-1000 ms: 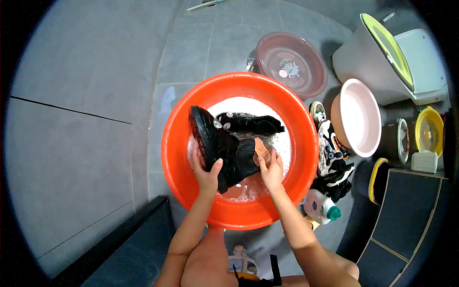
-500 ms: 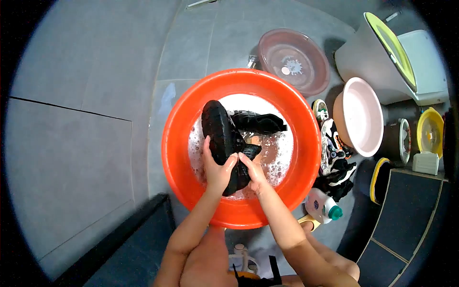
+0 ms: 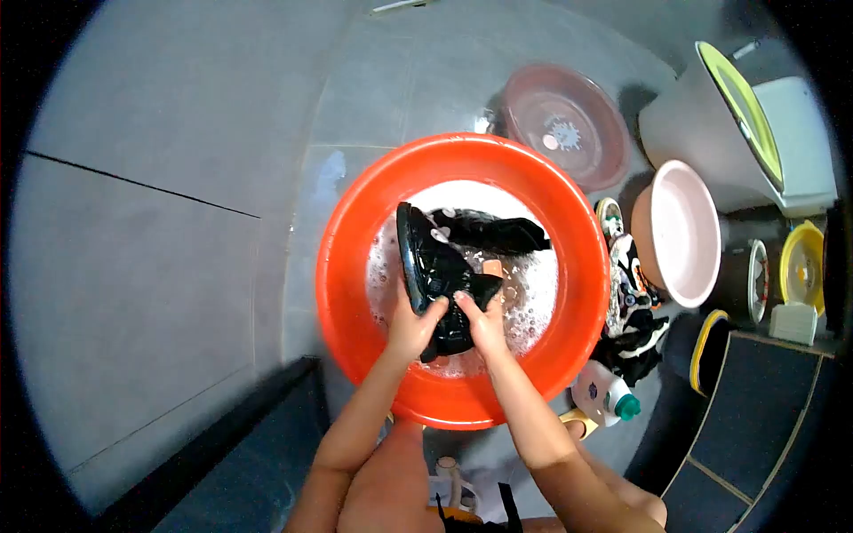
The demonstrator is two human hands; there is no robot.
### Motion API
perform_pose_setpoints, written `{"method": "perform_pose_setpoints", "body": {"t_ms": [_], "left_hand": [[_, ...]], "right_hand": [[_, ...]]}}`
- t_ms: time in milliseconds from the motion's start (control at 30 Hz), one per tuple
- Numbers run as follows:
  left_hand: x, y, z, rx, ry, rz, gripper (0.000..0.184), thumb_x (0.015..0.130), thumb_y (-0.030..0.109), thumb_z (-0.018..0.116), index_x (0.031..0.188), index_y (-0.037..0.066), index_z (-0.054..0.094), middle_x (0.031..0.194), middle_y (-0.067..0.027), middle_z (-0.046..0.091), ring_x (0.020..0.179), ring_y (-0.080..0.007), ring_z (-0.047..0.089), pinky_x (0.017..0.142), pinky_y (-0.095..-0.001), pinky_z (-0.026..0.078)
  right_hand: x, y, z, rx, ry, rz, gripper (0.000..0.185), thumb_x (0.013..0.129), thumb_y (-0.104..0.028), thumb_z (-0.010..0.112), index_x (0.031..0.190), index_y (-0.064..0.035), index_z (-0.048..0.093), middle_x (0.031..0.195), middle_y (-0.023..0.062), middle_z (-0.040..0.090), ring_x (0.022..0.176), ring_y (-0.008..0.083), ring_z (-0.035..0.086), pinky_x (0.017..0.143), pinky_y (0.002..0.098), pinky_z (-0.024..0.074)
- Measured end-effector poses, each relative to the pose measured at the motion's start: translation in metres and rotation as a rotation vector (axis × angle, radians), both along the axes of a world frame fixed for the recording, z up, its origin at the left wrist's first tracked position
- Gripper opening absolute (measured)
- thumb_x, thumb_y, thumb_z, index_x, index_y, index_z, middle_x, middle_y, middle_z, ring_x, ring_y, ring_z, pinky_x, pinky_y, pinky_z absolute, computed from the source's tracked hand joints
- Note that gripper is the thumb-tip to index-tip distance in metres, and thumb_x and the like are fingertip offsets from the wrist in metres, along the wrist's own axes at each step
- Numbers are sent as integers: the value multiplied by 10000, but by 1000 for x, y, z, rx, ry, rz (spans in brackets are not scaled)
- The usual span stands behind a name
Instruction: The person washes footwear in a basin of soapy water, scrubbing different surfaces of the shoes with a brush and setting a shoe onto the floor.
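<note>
Both hands hold a wet black shoe (image 3: 441, 266) over the large orange-red basin (image 3: 582, 284) of sudsy water (image 3: 386, 258). It is tilted, with its sole edge to the left and its upper facing me. My left hand (image 3: 414, 327) grips the sole side near the lower end, thumb on the upper. On the other side my right hand (image 3: 484, 325) is closed, its thumb pressed on the upper beside the left thumb. A second black shoe (image 3: 498, 233) lies partly in the water behind. Near it a small orange block (image 3: 492, 266) shows, its kind unclear.
A translucent brownish basin (image 3: 613, 160) stands behind, and a pink basin (image 3: 711, 266) to the right. Several black-and-white shoes (image 3: 633, 284) lie beside the orange-red basin, with a white bottle with a green cap (image 3: 600, 391) nearer me. A grey bin (image 3: 684, 124) stands far right.
The held shoe has turned, so its upper now faces me where more of the sole showed before. My right hand has shifted its grip along it. The whole view has shifted slightly.
</note>
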State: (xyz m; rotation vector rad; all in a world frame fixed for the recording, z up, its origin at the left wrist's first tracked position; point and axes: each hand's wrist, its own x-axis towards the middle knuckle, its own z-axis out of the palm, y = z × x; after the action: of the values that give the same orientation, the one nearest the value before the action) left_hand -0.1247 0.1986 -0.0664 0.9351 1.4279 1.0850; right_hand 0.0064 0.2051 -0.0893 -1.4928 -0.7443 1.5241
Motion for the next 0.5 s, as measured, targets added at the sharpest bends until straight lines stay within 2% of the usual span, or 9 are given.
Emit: {"method": "perform_pose_setpoints", "body": {"t_ms": [33, 100, 133, 233, 267, 367, 433, 467, 500], "left_hand": [[-6, -1, -9, 86, -15, -54, 658, 765, 75, 617, 1312, 18, 256, 1178, -115, 467, 1073, -204, 469, 911, -329, 386], [-18, -7, 1, -38, 25, -168, 600, 773, 41, 615, 1278, 12, 293, 1187, -119, 469, 1084, -202, 468, 914, -335, 385], [-14, -11, -12, -11, -213, -36, 566, 785, 21, 602, 1265, 10, 301, 1205, -130, 461, 1103, -207, 458, 937, -340, 365], [-22, -9, -9, 243, -80, 228, 546, 799, -6, 569, 1270, 15, 293, 1217, -135, 454, 1118, -208, 449, 952, -340, 352], [-30, -7, 2, 247, -165, 338, 581, 804, 44, 585, 1282, -4, 259, 1255, -147, 403, 1131, -214, 427, 976, -331, 321], [-102, 10, -4, 160, -45, 412, 603, 829, 56, 557, 1328, -7, 226, 1295, -158, 381, 1163, -217, 407, 984, -324, 319], [-135, 35, 29, 191, -182, 456, 528, 839, 55, 536, 1304, -27, 300, 1244, -137, 446, 1122, -193, 447, 953, -304, 353], [-162, 49, 14, 227, -174, 414, 467, 835, 55, 538, 1267, -23, 377, 1216, -126, 477, 1099, -188, 468, 945, -297, 357], [-170, 62, 36, 112, -169, 439, 468, 834, 90, 547, 1264, -16, 398, 1227, -112, 481, 1081, -191, 485, 941, -294, 357]], "right_hand": [[3, 3, 3, 103, -113, 42, 269, 766, -93, 645, 1003, -3, 558, 936, 44, 580, 831, 127, 547, 739, 255, 451], [1, 7, 18, 198, -110, 111, 270, 775, -170, 642, 976, 4, 591, 885, 67, 624, 802, 165, 583, 746, 287, 457], [-1, 13, 24, 262, -288, 215, 251, 778, -159, 643, 965, 3, 598, 875, 67, 627, 792, 163, 586, 732, 285, 461], [-17, 32, 72, 420, -450, 378, 293, 782, -159, 645, 1024, -8, 581, 900, 63, 616, 818, 153, 575, 742, 278, 453], [-21, 34, 58, 408, -222, 374, 383, 796, -162, 633, 1136, -23, 522, 957, 67, 601, 863, 124, 558, 759, 260, 440], [-29, 48, 77, 357, 19, 345, 445, 817, -150, 604, 1221, -42, 454, 1010, 70, 581, 897, 101, 541, 784, 239, 426], [-23, 54, 62, 333, -74, 338, 411, 850, -161, 556, 1234, -60, 449, 1052, 71, 568, 786, 102, 561, 712, 243, 459], [-17, 54, 52, 285, -81, 387, 426, 862, -189, 534, 1255, -72, 417, 1102, 68, 524, 808, 116, 561, 674, 241, 458], [-12, 51, 44, 236, -90, 438, 442, 874, -216, 512, 1277, -85, 386, 1152, 65, 480, 830, 130, 562, 635, 239, 456]]}}
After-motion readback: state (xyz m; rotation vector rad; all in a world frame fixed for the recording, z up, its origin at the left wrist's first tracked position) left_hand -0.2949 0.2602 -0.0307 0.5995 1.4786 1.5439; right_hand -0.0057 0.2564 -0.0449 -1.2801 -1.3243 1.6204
